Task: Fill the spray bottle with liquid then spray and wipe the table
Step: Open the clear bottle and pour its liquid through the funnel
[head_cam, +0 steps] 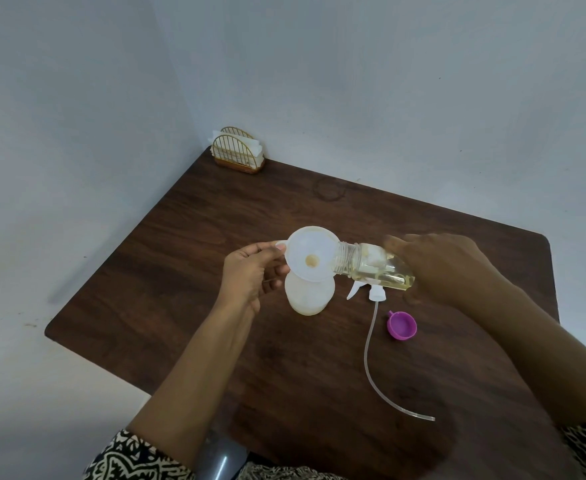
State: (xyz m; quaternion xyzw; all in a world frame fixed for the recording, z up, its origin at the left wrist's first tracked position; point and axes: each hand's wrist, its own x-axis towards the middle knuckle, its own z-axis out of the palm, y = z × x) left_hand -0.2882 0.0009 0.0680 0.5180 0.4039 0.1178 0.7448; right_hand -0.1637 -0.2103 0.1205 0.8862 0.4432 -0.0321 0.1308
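Dark table point(215, 341): left fingers point(267, 249) pinching funnel tab point(281, 243), right fingers point(402, 244) (blurred) round tilted bottle point(364, 263)

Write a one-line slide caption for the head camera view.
Right hand tips a clear bottle of yellowish liquid into the white funnel that the left hand steadies on the spray bottle.

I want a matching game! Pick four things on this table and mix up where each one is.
Things:
1. funnel
2. clear bottle
3. purple cap
4. napkin holder

Places:
A. far corner of the table
B. tilted in the right hand
C. on top of the white spray bottle
D. lying near the tube

Pairs: 1-C, 2-B, 3-D, 4-A
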